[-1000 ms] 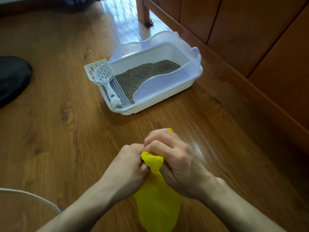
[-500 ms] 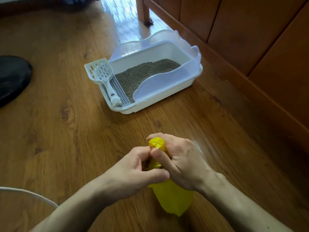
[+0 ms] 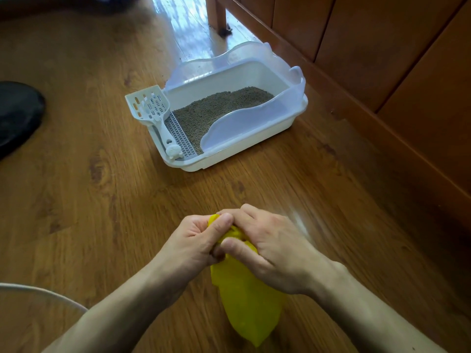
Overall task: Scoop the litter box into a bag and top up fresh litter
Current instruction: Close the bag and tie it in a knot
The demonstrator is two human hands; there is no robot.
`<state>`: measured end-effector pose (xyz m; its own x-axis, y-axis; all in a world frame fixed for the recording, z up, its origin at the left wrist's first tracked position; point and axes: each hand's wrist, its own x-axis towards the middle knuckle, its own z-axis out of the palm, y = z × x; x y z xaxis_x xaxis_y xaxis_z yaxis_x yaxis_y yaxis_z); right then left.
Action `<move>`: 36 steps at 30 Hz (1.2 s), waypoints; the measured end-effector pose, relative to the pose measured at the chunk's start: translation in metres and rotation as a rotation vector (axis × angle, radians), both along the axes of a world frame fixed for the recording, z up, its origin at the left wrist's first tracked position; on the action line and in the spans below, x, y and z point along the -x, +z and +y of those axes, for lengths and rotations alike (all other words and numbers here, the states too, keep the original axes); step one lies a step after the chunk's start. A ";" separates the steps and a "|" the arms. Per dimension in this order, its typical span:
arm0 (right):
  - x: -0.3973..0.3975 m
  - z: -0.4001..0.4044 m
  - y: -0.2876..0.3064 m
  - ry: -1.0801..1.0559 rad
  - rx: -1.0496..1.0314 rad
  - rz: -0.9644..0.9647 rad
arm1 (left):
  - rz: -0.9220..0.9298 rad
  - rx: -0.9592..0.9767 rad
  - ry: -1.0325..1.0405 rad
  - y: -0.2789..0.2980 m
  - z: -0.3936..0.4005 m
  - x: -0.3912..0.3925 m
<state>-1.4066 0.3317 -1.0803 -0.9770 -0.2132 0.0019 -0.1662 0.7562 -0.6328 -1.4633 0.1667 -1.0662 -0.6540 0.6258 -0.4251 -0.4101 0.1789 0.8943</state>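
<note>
Floor: wooden floor (image 3: 102,200) with visible grain, and brown wooden panelling (image 3: 407,59) along the far-right side.
Litter box: white litter box (image 3: 254,154) with a translucent raised rim stands on the floor close to the panelling; grey-brown litter (image 3: 219,108) covers its base.
Scoop: white slotted scoop (image 3: 153,110) rests on the left edge of the litter box, slotted head pointing away from the person, handle running along the rim beside a ridged grille.
Bag: yellow bag (image 3: 247,301) is on the near side of the litter box, well apart from it, its gathered top bunched between both hands and the body hanging down toward the viewer.
Left hand: left hand (image 3: 193,245) reaches in from the lower left, forearm angled toward the litter box, fingers curled and thumb pressed on the bag's top.
Right hand: right hand (image 3: 275,248) comes in from the lower right, knuckles up, fingers curled over the bag's neck, thumb pinching it, touching the left hand.
Other: dark rounded object (image 3: 17,115) lies far left of the litter box; a pale curved edge (image 3: 46,294) shows at the lower left.
</note>
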 end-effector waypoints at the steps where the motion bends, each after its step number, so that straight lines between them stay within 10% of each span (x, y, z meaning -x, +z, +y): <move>1: 0.000 0.001 -0.001 -0.020 -0.028 0.023 | 0.019 0.019 0.021 0.000 0.000 0.001; 10: -0.001 0.005 -0.012 -0.101 -0.146 0.130 | 0.057 0.130 0.032 -0.007 -0.003 0.010; 23: -0.002 0.003 -0.011 -0.383 0.356 0.004 | 0.049 0.038 0.085 -0.005 0.000 0.008; 36: 0.002 0.012 0.001 -0.319 1.033 -0.592 | 0.224 0.027 0.079 -0.003 0.001 0.007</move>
